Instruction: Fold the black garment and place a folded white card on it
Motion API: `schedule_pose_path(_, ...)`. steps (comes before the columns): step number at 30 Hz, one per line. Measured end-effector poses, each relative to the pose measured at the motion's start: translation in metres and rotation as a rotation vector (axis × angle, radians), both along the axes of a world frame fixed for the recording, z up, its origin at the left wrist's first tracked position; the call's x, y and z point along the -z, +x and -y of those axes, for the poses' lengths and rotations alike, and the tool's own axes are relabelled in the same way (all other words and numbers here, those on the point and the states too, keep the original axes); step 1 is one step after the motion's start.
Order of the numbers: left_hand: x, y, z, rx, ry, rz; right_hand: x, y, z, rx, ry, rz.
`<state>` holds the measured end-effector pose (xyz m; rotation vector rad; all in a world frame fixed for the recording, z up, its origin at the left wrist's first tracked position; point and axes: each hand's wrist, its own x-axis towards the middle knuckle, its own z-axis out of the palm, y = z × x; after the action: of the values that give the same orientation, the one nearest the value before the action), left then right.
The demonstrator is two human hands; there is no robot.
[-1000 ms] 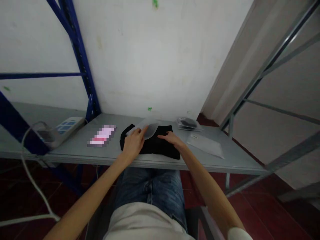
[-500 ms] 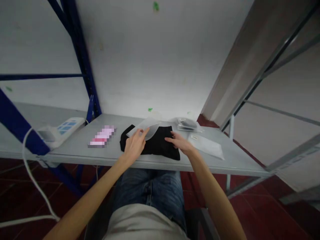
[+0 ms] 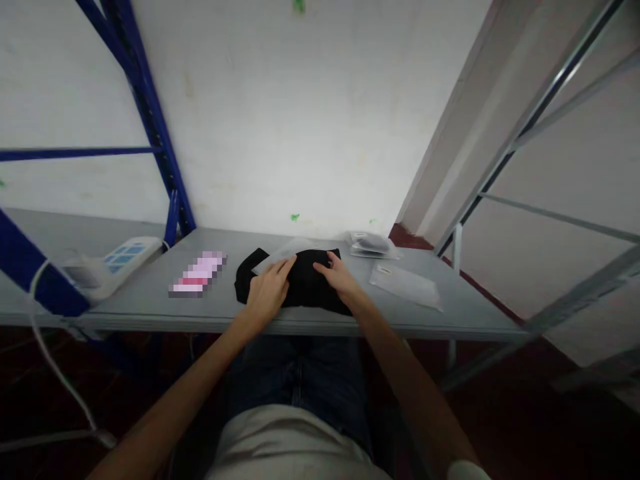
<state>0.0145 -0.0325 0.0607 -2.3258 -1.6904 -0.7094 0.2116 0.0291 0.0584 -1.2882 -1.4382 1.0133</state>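
A black folded garment (image 3: 313, 283) lies near the front edge of the grey table, its exact kind unclear. A translucent plastic sheet (image 3: 274, 256) shows at its upper left, partly covered by black cloth. My left hand (image 3: 269, 288) rests over sheet and garment with fingers stretched out, its index fingertip at the edge of the cloth. On the garment's right part, my right hand (image 3: 341, 275) has thumb and forefinger at the black cloth and seems to grip a layer of it. The undersides of both hands are hidden.
Right of the garment lie a flat clear plastic bag (image 3: 406, 285) and a stack of packed clear bags (image 3: 371, 245). To the left are a pixelated phone-like object (image 3: 200, 273) and a white power strip (image 3: 127, 260) with a cable. A blue rack post (image 3: 153, 120) stands behind.
Black cloth has come over the right part of the plastic sheet, which showed on top before. My right hand has shifted slightly left, while the left hand stays nearly in place.
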Motion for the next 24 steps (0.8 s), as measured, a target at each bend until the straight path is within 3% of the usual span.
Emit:
schedule_pose_path(4,0.002,0.001,-0.001,0.017,0.017,0.008,0.009,-0.006,-0.009,0.141,0.126,0.183)
schedule_pose_path(9,0.003,0.005,-0.001,0.04,0.014,0.033,0.01,-0.011,-0.006,0.198,0.166,0.263)
schedule_pose_path(12,0.005,0.008,0.001,0.06,0.009,0.043,0.016,-0.021,-0.003,0.241,0.115,0.126)
schedule_pose_path(18,0.011,0.008,-0.001,0.123,0.011,0.057,0.034,-0.045,-0.003,0.091,-0.149,-0.47)
schedule_pose_path(24,0.013,0.006,-0.005,0.166,0.013,0.04,0.043,-0.057,-0.014,0.131,-0.125,-0.589)
